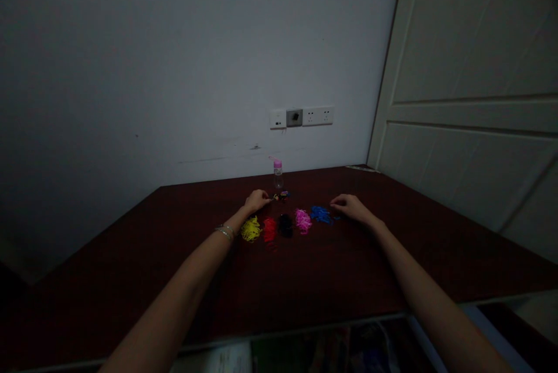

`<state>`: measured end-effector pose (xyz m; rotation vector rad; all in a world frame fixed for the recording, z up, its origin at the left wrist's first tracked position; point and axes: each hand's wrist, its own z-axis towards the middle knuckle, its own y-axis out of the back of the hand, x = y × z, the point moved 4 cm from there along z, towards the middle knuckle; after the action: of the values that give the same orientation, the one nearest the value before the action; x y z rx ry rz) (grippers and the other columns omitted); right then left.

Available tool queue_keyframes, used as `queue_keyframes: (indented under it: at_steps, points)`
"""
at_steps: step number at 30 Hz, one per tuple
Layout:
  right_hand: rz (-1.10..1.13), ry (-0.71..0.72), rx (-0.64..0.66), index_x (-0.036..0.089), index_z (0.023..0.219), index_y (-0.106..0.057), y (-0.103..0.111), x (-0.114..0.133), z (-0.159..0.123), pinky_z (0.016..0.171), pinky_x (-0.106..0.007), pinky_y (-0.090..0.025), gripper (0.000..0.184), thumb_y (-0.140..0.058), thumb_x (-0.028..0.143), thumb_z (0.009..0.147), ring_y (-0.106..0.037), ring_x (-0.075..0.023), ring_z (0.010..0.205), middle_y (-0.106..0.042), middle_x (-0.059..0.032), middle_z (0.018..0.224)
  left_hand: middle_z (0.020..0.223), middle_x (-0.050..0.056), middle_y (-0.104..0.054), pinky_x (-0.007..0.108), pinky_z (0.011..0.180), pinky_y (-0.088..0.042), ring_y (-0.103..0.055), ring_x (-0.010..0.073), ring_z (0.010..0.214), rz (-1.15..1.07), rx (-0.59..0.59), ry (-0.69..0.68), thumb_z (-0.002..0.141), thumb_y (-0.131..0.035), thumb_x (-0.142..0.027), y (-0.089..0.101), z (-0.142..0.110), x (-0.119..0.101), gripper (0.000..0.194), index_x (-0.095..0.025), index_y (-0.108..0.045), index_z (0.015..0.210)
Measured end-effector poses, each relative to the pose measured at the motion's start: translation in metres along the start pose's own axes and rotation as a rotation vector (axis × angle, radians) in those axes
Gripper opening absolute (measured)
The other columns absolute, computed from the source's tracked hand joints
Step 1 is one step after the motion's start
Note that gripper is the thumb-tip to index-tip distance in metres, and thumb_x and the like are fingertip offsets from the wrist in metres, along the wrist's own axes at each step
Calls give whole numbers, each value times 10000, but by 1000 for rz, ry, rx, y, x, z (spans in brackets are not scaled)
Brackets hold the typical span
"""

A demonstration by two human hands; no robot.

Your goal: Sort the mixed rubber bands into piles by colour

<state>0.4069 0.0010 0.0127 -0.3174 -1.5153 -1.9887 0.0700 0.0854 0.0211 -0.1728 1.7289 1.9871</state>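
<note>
A row of small piles of what look like rubber bands lies on the dark red table: yellow (251,229), red (269,229), black (285,225), pink (303,221) and blue (321,214). Behind them is a little mixed-colour pile (281,195). My left hand (258,200) rests at the left side of that mixed pile, fingers closed together at its edge; whatever they pinch is too small to name. Just right of the blue pile, my right hand (350,206) has its fingers bent in toward the thumb. Anything between those fingertips cannot be made out.
A clear bottle with a pink cap (278,174) stands behind the mixed pile, near the wall (196,71). Sockets (318,115) are set in the wall above. A panelled door (475,71) borders the right side. Below the table's front edge, an open drawer (300,355) holds items.
</note>
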Motion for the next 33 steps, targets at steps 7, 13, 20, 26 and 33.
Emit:
queue_keyframes:
  at_steps: [7, 13, 20, 26, 33]
  points:
    - [-35, -2, 16, 158, 903, -702, -1, -2, 0, 820, -278, -450, 265, -533, 317, 774, -615, -196, 894, -674, -79, 973, 884, 66, -680, 236, 704, -422, -605, 175, 805, 29, -19, 19, 751, -595, -339, -10, 5, -9, 196, -204, -702, 844]
    - [-29, 0, 7, 156, 895, -701, -3, -5, 1, 789, -265, -458, 256, -537, 310, 771, -617, -194, 885, -677, -78, 967, 938, 74, -671, 228, 720, -420, -598, 171, 850, 101, -40, -13, 786, -534, -275, -13, 8, -10, 182, -202, -691, 840]
    - [-18, 10, 6, 163, 878, -712, -3, -1, -1, 763, -269, -466, 258, -537, 317, 768, -627, -202, 847, -692, -78, 935, 926, 66, -672, 218, 704, -418, -590, 154, 829, 106, -13, 3, 784, -520, -240, -14, 8, -11, 178, -191, -683, 836]
    - [-25, 24, 4, 156, 875, -711, -1, 0, -1, 753, -276, -459, 263, -525, 306, 766, -625, -206, 831, -691, -82, 915, 925, 80, -658, 238, 694, -416, -581, 173, 825, 61, -48, -14, 787, -485, -230, -13, 8, -5, 192, -170, -664, 825]
    - [-49, 33, 14, 158, 873, -709, -1, 2, -1, 736, -267, -458, 271, -508, 313, 778, -623, -199, 820, -690, -79, 902, 876, 67, -629, 244, 723, -417, -545, 144, 792, -55, -113, -58, 789, -477, -192, 7, 15, 17, 156, -138, -621, 816]
